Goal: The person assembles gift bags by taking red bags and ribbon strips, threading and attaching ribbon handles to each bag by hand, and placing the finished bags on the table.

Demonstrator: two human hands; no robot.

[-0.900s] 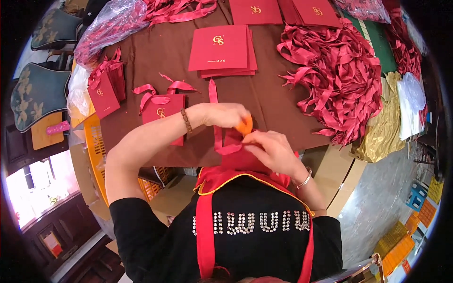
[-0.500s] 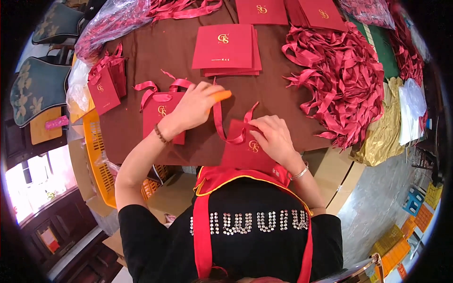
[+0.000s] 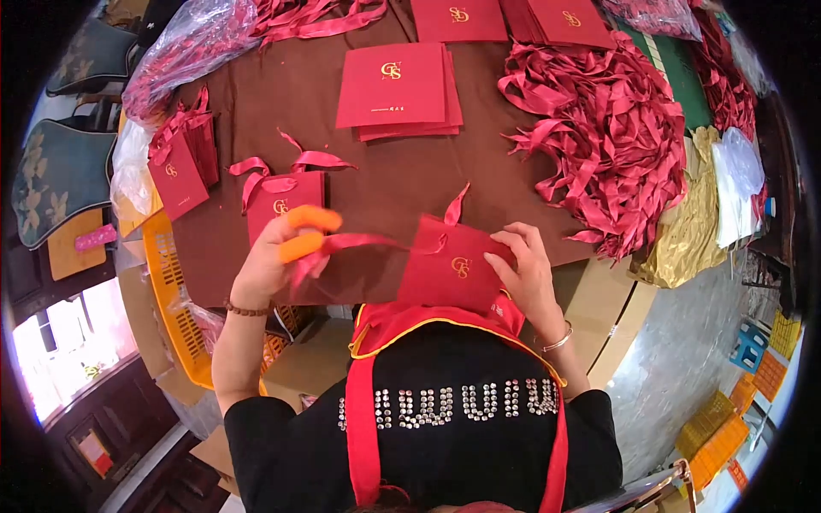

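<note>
A small red paper bag (image 3: 429, 267) with a gold emblem is tilted at the table's near edge, against my apron. Its right edge is held by my right hand (image 3: 532, 275), thumb in front. From the bag's top a red ribbon (image 3: 369, 241) stretches left, pulled nearly level; its loose end, blurred, hangs by my left hand (image 3: 278, 255). That hand is closed on the ribbon, with orange covers on two fingers. A short ribbon tail stands up at the bag's top. Just behind my left hand lies another red bag (image 3: 304, 190) with ribbon handles, partly hidden.
A stack of flat red bags (image 3: 393, 90) lies mid-table on the brown cloth (image 3: 282, 103). At right is a large heap of red ribbons (image 3: 599, 145). More bags with ribbons (image 3: 180, 175) stand at left. An orange basket (image 3: 171, 291) sits below the left edge.
My left hand has moved left and toward me, drawing the ribbon out sideways from the bag. My right hand has shifted slightly right and down along the bag's edge.
</note>
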